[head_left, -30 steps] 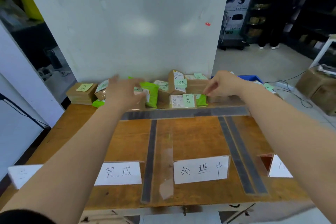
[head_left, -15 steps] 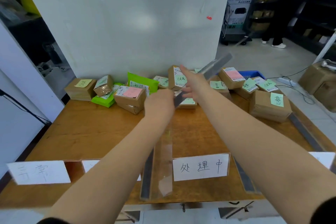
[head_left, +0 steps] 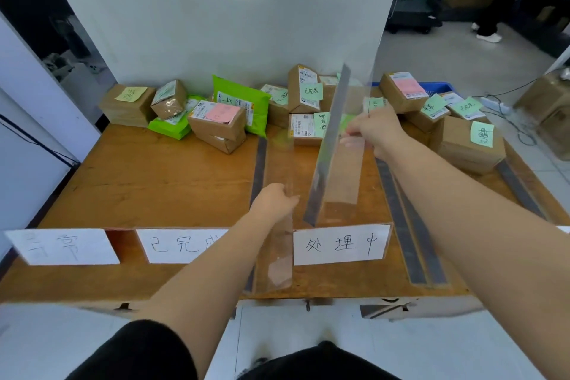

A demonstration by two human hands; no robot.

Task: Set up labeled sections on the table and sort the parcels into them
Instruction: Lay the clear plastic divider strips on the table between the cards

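Divider (head_left: 336,145) now tilted upright; left hand (head_left: 273,200) lower.

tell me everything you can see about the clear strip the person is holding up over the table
The clear strip is a long, transparent angle piece, plastic by its look, with a grey-looking edge along one side. It is tilted, its near end low over the wooden table and its far end raised toward the parcels. The right hand grips it partway up; the left hand holds another clear divider beside it.
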